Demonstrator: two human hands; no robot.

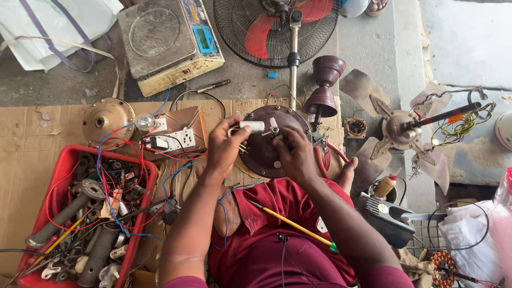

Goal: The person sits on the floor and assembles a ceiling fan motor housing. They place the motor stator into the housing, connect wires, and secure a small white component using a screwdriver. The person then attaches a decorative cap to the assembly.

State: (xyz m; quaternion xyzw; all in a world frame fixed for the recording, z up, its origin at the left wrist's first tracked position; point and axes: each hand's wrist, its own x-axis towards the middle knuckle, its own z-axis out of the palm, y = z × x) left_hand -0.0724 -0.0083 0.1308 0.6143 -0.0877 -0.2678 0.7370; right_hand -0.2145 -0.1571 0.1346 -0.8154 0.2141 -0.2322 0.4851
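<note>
1. A person seated on the ground works over a round dark-brown fan motor housing [266, 152] propped in the lap, both hands meeting on its upper face.

2. The left hand [224, 146] is closed around a small white cylindrical capacitor [252, 126], pinching it with its wires at the housing's upper left rim; the fingers curl tight.

3. The right hand [296, 154] rests on the housing just right of the left, fingers bent down onto the hub near the centre; whether it pinches a wire or only steadies the part cannot be told.

4. By appearance, the step in hand is fitting or wiring the capacitor at the motor's top; the next move seems to call for a fine, steady grip on thin leads while the housing stays level.

5. A yellow-handled screwdriver [290, 225] lies across the lap below the right hand, near at reach.

6. Left of the left hand sits a white switch-and-socket board [178, 140] with red and blue wires trailing into a red tray [140, 216] of tools and scrap parts.

7. Beyond the hands stand a weighing scale [162, 40] and a pedestal fan [277, 26] with red blades; right of the right hand lies a ceiling fan [397, 128] with tangled wires.

8. Loose wiring crowds the left hand's side and could snag the leads.
</note>
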